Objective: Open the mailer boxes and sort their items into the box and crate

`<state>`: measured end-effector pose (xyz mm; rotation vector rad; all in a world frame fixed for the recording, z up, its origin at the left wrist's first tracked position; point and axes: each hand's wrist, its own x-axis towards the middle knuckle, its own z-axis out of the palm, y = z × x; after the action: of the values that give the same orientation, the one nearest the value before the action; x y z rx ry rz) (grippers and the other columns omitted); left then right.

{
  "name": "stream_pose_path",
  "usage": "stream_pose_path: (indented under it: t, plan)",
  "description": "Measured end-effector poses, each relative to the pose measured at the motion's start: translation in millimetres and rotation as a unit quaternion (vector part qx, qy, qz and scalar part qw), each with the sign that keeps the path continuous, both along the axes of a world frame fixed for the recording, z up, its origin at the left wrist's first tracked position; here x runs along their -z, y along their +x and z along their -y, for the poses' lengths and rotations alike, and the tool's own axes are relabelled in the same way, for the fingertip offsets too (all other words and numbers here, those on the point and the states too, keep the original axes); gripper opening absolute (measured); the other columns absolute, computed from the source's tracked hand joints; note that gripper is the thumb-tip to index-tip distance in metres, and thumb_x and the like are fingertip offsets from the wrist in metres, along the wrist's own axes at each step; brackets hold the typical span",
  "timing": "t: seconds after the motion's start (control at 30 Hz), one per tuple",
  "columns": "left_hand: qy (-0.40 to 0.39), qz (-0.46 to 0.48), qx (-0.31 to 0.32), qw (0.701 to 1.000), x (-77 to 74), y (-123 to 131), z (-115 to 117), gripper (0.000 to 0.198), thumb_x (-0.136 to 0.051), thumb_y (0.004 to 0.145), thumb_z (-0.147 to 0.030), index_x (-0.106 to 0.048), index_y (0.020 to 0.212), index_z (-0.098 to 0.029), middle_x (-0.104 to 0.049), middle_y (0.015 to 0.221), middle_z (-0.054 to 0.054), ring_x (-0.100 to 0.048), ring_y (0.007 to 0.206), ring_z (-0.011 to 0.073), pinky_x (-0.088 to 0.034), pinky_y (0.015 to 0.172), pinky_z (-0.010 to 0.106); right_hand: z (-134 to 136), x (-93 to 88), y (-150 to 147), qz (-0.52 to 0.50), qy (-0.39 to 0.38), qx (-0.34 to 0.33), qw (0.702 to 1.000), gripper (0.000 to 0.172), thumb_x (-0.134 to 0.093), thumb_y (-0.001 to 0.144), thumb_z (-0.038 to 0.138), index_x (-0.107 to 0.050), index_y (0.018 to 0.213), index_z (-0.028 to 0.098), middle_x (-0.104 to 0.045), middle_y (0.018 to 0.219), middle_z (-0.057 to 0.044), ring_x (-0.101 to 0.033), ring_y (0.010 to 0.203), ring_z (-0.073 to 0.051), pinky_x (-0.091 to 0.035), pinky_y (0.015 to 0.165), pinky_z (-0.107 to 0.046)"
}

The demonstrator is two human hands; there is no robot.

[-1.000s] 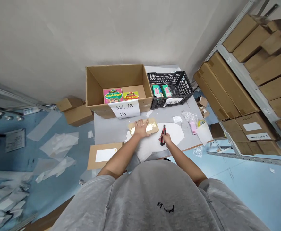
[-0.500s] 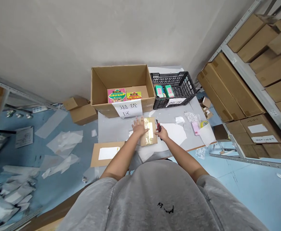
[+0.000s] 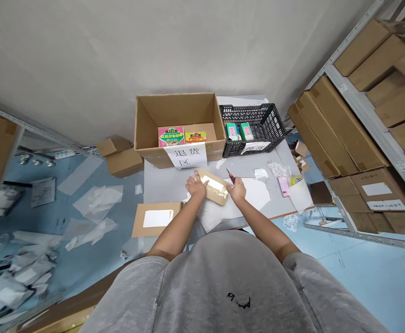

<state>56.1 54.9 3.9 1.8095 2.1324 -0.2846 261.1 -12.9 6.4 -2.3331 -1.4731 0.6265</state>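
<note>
A small taped cardboard box (image 3: 217,187) with a white label lies turned at an angle between my hands on the table. My left hand (image 3: 196,186) grips its left end, thumb on the top. At the box's right end, my right hand (image 3: 237,189) is closed around a red and black utility knife (image 3: 230,176), whose tip points up and left, and its fingers touch the box. White wrapping sheets (image 3: 254,194) lie beneath and to the right of the box.
Behind stand a large carton (image 3: 147,155) holding colourful boxes and a black crate (image 3: 275,138) with green boxes. A flat cardboard piece (image 3: 139,224) lies at left front; bubble wrap (image 3: 279,170) and a tape roll (image 3: 296,180) lie right. Loaded shelves (image 3: 355,111) stand at right.
The small box has turned from upright in view to slanting down to the right. My left hand has moved onto its upper left end, and the knife has tilted further left in my right hand.
</note>
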Motion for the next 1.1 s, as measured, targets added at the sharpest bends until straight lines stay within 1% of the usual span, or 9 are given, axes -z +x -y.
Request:
stream_pose_path:
  t: [0.1, 0.2, 0.3, 0.4, 0.47, 0.6, 0.7, 0.9, 1.1]
  plan:
    - [-0.099, 0.002, -0.061, 0.993, 1.0, -0.8, 4.5, 0.100, -0.038, 0.105, -0.075, -0.009, 0.181, -0.017, -0.067, 0.141, 0.030, -0.069, 0.124, 0.0393, -0.056, 0.099, 0.049, 8.8, 4.0, 5.8, -0.029, -0.018, 0.053, 0.998, 0.036, -0.076, 0.096, 0.048, -0.062, 0.118, 0.023, -0.070, 0.127, -0.011, -0.069, 0.112, -0.027, -0.052, 0.083, -0.031]
    - [-0.127, -0.010, -0.075, 0.989, 4.5, 0.8, 12.0, 0.099, -0.034, 0.106, -0.072, -0.005, 0.180, -0.012, -0.067, 0.142, 0.034, -0.069, 0.127, 0.0446, -0.059, 0.096, 0.059, 13.0, 10.7, 9.0, -0.111, -0.066, 0.096, 0.987, 0.041, -0.079, 0.092, 0.057, -0.062, 0.108, 0.024, -0.075, 0.112, -0.007, -0.072, 0.099, -0.025, -0.049, 0.076, -0.029]
    - [-0.063, -0.058, 0.011, 0.996, 6.2, 3.2, 18.5, 0.096, -0.041, 0.106, -0.067, -0.020, 0.178, -0.007, -0.047, 0.166, 0.036, -0.046, 0.153, 0.0525, -0.043, 0.115, 0.074, 12.4, 15.5, 12.3, -0.153, -0.068, 0.106, 0.980, 0.042, -0.086, 0.085, 0.053, -0.062, 0.105, 0.025, -0.077, 0.110, -0.002, -0.073, 0.096, -0.022, -0.049, 0.075, -0.028]
    - [0.017, 0.008, 0.188, 0.982, 4.6, 4.8, 18.9, 0.094, -0.050, 0.104, -0.066, -0.029, 0.176, -0.009, -0.030, 0.179, 0.029, -0.026, 0.165, 0.0464, -0.026, 0.130, 0.065, 7.8, 16.8, 15.9, -0.171, -0.061, 0.101, 0.978, 0.040, -0.089, 0.084, 0.047, -0.063, 0.105, 0.025, -0.078, 0.108, 0.000, -0.072, 0.094, -0.019, -0.049, 0.078, -0.027]
    - [0.044, 0.074, 0.270, 0.959, 3.4, 5.9, 17.3, 0.089, -0.050, 0.106, -0.065, -0.030, 0.177, -0.015, -0.037, 0.177, 0.024, -0.035, 0.161, 0.0408, -0.028, 0.130, 0.057, 3.6, 16.1, 16.7, -0.175, -0.056, 0.094, 0.978, 0.037, -0.088, 0.085, 0.045, -0.064, 0.105, 0.025, -0.079, 0.106, 0.001, -0.072, 0.092, -0.019, -0.050, 0.080, -0.028]
    - [0.073, 0.097, 0.278, 0.953, 5.6, 9.5, 17.1, 0.076, -0.048, 0.108, -0.064, -0.042, 0.171, -0.022, -0.061, 0.154, 0.023, -0.055, 0.139, 0.0392, -0.038, 0.120, 0.053, 0.0, 14.6, 15.0, -0.156, -0.050, 0.100, 0.981, 0.038, -0.089, 0.084, 0.044, -0.064, 0.108, 0.026, -0.080, 0.108, 0.001, -0.074, 0.094, -0.020, -0.051, 0.079, -0.027]
    - [0.076, 0.083, 0.278, 0.954, 11.3, 13.4, 19.3, 0.073, -0.048, 0.109, -0.064, -0.050, 0.165, -0.018, -0.064, 0.146, 0.025, -0.058, 0.134, 0.0397, -0.043, 0.113, 0.050, 1.6, 15.1, 14.4, -0.149, -0.064, 0.119, 0.980, 0.039, -0.088, 0.085, 0.048, -0.065, 0.107, 0.026, -0.080, 0.109, -0.002, -0.075, 0.096, -0.021, -0.051, 0.079, -0.027]
    - [0.048, 0.081, 0.331, 0.939, 18.8, 20.6, 10.7, 0.068, -0.044, 0.113, -0.049, -0.047, 0.163, -0.003, -0.061, 0.152, 0.030, -0.063, 0.133, 0.0373, -0.049, 0.112, 0.044, -3.4, 16.3, 15.7, -0.144, -0.093, 0.105, 0.980, 0.042, -0.090, 0.085, 0.047, -0.066, 0.111, 0.026, -0.081, 0.107, -0.002, -0.076, 0.100, -0.022, -0.052, 0.079, -0.027]
    - [0.073, 0.103, 0.414, 0.901, 19.5, 41.9, 4.9, 0.078, -0.057, 0.102, -0.031, -0.036, 0.172, -0.005, -0.037, 0.176, 0.027, -0.042, 0.160, 0.0385, -0.033, 0.129, 0.048, -7.0, 12.0, 12.5, -0.130, -0.116, 0.099, 0.980, 0.046, -0.087, 0.089, 0.052, -0.065, 0.117, 0.023, -0.080, 0.113, -0.009, -0.077, 0.109, -0.026, -0.055, 0.087, -0.030]
